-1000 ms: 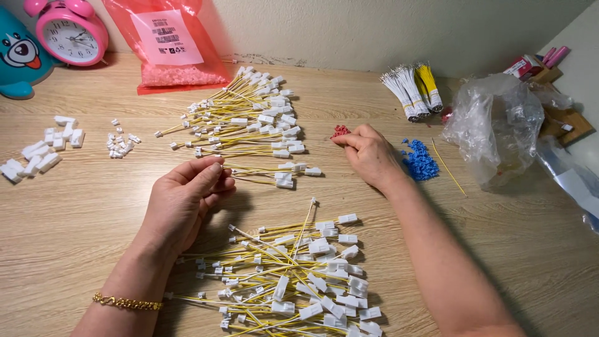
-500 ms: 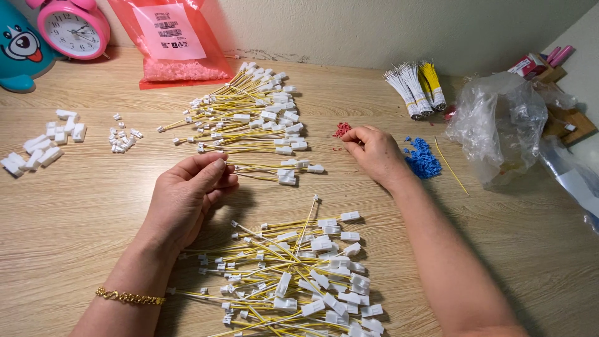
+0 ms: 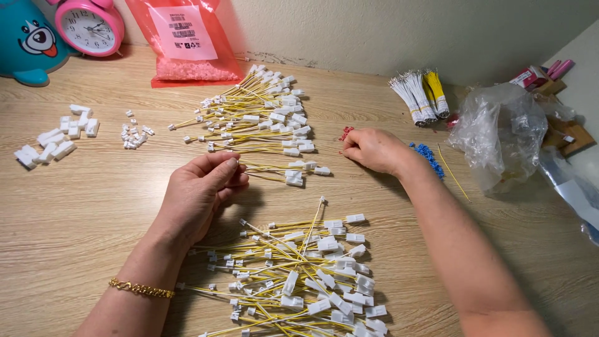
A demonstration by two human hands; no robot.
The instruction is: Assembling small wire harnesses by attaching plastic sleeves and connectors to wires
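Two piles of yellow wire leads lie on the table [image 3: 75,212], far pile [image 3: 262,118] and near pile [image 3: 299,274]. The left hand [image 3: 199,193] pinches one lead's end between curled fingers; the right hand [image 3: 374,150], loosely closed, touches small red pieces [image 3: 345,132]. Far left, a pink bag [image 3: 187,43] holds pale pellets; far right, a clear bag's [image 3: 499,134] contents can't be made out.

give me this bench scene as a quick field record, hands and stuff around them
left hand: fingers pinched on a thin yellow-white wire
right hand: resting at small red pieces
far pile: yellow wires with white plastic connectors
near pile: same kind, loosely heaped
surface: light wooden table
back edge: pink alarm clock, red plastic bag
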